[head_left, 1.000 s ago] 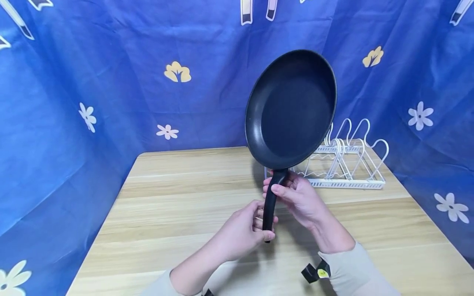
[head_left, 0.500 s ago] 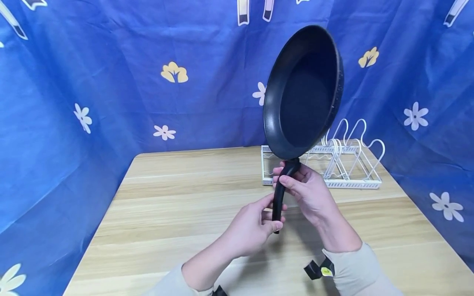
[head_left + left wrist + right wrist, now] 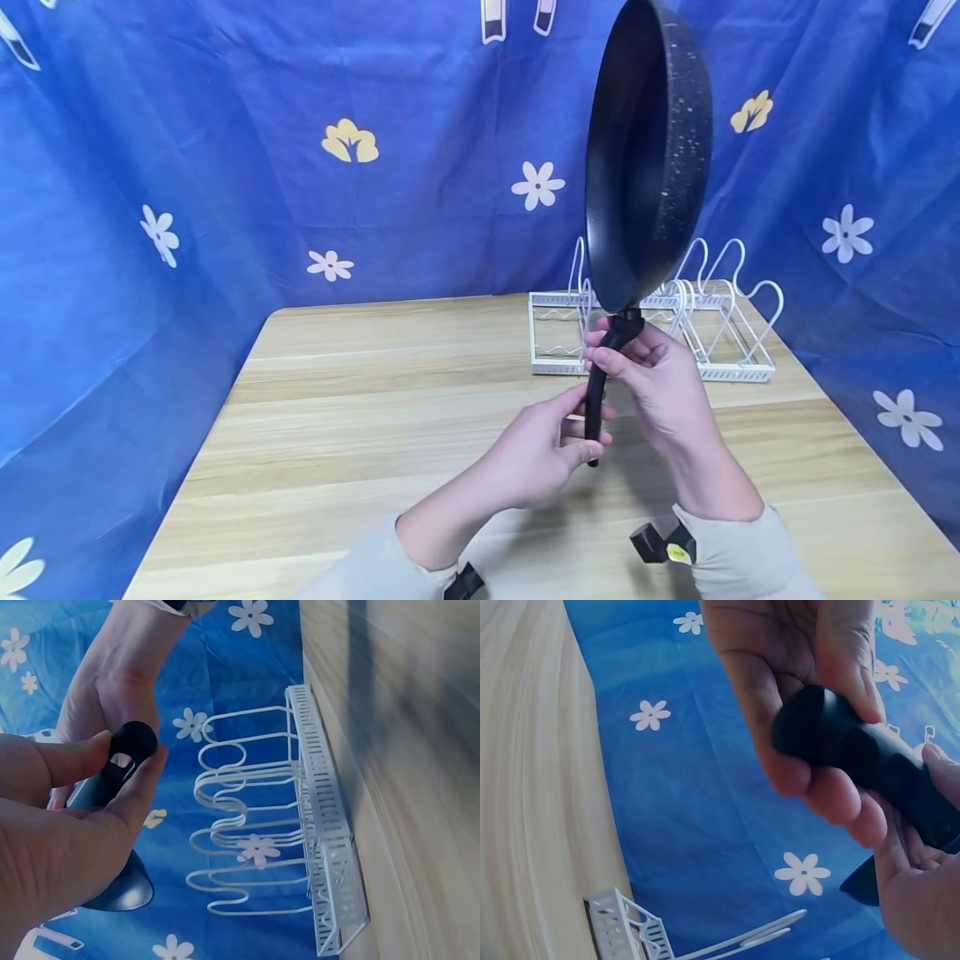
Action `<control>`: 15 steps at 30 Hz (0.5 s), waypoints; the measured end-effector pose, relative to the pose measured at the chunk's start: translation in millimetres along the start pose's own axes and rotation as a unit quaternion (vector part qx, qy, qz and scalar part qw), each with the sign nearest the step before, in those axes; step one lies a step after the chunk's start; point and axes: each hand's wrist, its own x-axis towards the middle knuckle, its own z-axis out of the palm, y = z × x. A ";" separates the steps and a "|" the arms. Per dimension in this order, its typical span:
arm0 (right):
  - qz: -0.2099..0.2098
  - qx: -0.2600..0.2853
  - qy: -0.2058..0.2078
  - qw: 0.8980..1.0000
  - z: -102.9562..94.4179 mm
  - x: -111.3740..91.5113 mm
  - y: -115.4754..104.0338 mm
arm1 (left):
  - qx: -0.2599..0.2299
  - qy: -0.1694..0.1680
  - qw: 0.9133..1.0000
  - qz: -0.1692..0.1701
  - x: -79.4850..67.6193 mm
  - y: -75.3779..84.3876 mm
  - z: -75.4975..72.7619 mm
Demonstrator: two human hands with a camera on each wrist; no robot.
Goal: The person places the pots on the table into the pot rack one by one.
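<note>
A black frying pan [image 3: 688, 142] is held up on edge above the table, its handle pointing down and its speckled outer side partly turned into view. My left hand [image 3: 531, 454] pinches the lower end of the handle [image 3: 595, 408] between thumb and fingers. Higher up, close to the pan body, my right hand [image 3: 671, 387] grips the same handle with the thumb along it. The handle's end [image 3: 135, 739] pokes out past my left thumb in the left wrist view. Behind the pan stands a white wire rack [image 3: 555, 367], partly hidden by pan and right hand.
The rack has several upright wire loops [image 3: 772, 292] and stands at the back right of the wooden table [image 3: 360, 417]. A blue curtain [image 3: 435, 167] with flower prints encloses the back and sides. Black wrist gear [image 3: 651, 543] hangs below the right sleeve.
The pan has risen and shifted right, turning from nearly face-on to edge-on so its outer side shows. Both hands have moved right and slightly up with the handle, keeping their hold.
</note>
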 end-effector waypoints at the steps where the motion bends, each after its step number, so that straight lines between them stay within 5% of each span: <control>1: 0.001 -0.007 0.005 1.000 -0.4 -0.2 -0.6 | -0.005 -0.003 1.000 -0.002 1.2 0.4 1.2; 15: 0.046 -0.038 0.028 0.998 -10.6 -2.3 9.8 | -0.018 -0.020 0.999 -0.046 7.7 -5.7 8.6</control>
